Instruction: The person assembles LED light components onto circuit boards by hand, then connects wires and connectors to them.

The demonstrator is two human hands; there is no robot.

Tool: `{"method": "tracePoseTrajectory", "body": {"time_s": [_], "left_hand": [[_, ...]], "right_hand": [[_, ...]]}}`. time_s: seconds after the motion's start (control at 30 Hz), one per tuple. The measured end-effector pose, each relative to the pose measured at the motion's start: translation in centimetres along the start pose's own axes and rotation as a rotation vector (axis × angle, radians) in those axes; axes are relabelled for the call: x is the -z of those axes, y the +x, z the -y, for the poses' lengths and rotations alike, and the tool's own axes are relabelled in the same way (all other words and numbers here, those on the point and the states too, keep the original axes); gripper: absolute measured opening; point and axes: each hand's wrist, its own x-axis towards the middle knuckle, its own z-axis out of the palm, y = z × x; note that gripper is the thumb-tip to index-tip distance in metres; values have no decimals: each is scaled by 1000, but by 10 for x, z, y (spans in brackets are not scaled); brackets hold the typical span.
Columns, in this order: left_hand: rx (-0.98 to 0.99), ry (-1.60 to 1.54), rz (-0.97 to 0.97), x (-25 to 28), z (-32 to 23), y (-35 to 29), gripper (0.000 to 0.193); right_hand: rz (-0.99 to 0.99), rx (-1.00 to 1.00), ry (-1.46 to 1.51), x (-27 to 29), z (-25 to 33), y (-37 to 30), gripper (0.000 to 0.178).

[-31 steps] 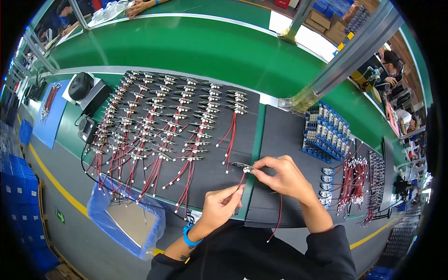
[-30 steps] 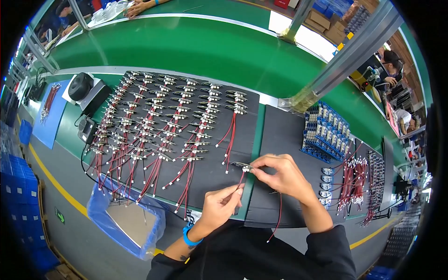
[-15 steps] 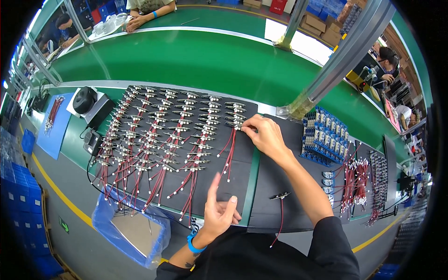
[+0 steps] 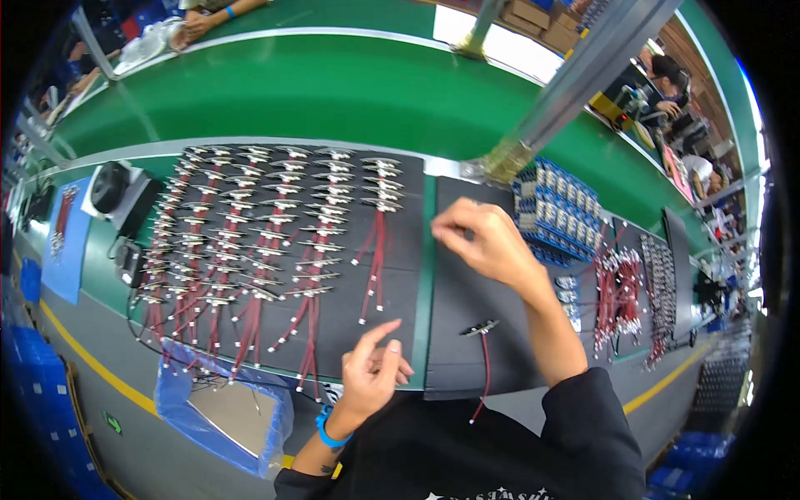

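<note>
My left hand (image 4: 373, 375) hovers at the front edge of the black mat, index finger and thumb apart, holding nothing. Over the right-hand mat is my right hand (image 4: 492, 246), thumb and fingertips drawn together with nothing visible in them. To its left, a short column of small boards with red wires (image 4: 382, 187) lies on the left mat. Several longer columns of the same wired boards (image 4: 271, 225) fill that mat further left. A single board with one red wire (image 4: 481, 329) rests below my right hand, its wire hanging over the front edge.
Stacked blue trays of parts (image 4: 557, 208) stand right of my right hand, with bundled red wires (image 4: 618, 287) beyond. A metal post (image 4: 575, 92) rises behind the mats. A blue-lined box (image 4: 233, 417) sits below the front edge. Across the green bench (image 4: 283, 92), other people are at work.
My right hand has let go of the short column's nearest board and moved right, away from it. My left hand stays open near the front edge. The whole view has shifted slightly.
</note>
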Motion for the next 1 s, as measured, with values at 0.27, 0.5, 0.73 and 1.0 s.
{"method": "tracePoseTrajectory", "body": {"time_s": [0.27,0.5,0.73,1.0], "left_hand": [[-51,30,26,-4,2,5,22],[-118,3,-16,-7,8,3,23],[-196,62,-60,1,7,-4,31],[-518,-246,-220,6,32,-15,17]], "right_hand": [[613,-161,-157,45,2,-95,21],[364,-155,182,25,-1,-82,11],[30,-95,286,-22,0,-25,11],[-142,-10,108,-62,-9,22,11]]}}
